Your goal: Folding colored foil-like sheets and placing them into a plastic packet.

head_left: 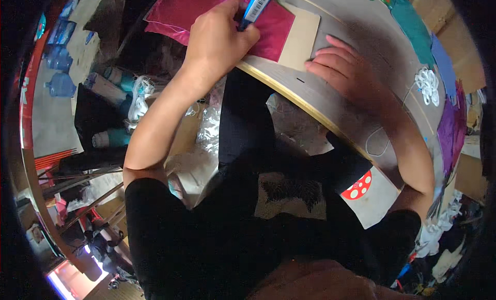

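Note:
My left hand is closed around a blue pen-like tool that carries a barcode label. Its dark lower end points down toward a shiny magenta fabric; whether it touches the cloth I cannot tell. Under the fabric's right part lies a beige card or board, its right strip bare. Beside that strip, my right hand rests with fingers slightly bent and apart, the fingertips at the board's lower right corner. Both lie on a grey tabletop with a yellowish edge.
Thin cord loops and a white string bundle lie on the table's right part. Teal cloth and purple cloth hang along the far edge. Bottles, bags and white string crowd the left; large blue water jugs stand beyond.

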### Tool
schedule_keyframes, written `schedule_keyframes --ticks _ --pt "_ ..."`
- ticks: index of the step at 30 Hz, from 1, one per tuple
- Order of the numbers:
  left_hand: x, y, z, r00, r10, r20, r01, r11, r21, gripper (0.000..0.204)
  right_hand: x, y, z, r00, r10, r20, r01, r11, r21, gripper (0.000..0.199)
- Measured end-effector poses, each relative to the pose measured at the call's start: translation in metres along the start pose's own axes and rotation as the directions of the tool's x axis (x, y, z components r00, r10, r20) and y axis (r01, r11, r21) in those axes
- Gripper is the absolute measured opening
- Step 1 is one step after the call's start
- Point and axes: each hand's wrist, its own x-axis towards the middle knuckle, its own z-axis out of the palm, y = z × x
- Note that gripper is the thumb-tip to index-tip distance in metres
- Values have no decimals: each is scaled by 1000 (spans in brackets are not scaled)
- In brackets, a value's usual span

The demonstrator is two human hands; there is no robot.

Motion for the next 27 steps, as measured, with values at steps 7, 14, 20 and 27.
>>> schedule_keyframes --ticks 7,14,20,27 --pt "-9 17 -3 988 123 -98 -116 991 69 22 -1 2 2 1000 9 -29 -9 1000 -10 37" --pt "29 -10 2 961 -68 268 103 987 -120 33 1 2 4 990 101 -96 -110 990 -88 37" --pt "41 -2 3 887 -101 450 132 991 -37 32 -27 -5 5 813 582 -8 -582 813 -15 66" --pt "28 -26 38 876 -104 471 329 843 -426 24 -22 -19 11 806 584 93 -581 812 -63 83"
